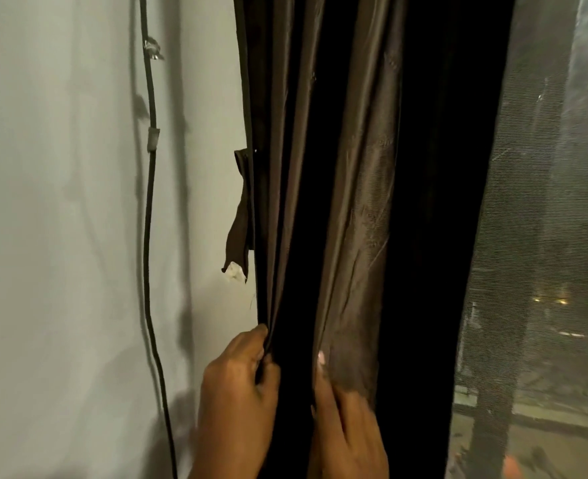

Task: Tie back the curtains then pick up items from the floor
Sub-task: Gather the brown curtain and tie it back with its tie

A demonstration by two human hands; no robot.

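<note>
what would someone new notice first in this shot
The dark brown curtain fills the middle, bunched into long folds, with both hands at the bottom: the left hand pinches its wall-side edge and the right hand holds a fold beside it. A fabric tie-back strap hangs loose off the curtain's left edge against the pale wall, where a dark cable runs down. To the right, a mesh screen shows night lights outside.

Curtain btwn wall & window.
Cable (150,209) runs down wall (60,202), left of curtain (320,167); tie-back (242,216) hangs at curtain's left edge. Window (545,236) right. 2 hands low on folds: left hand (237,392), right hand (347,423).
</note>
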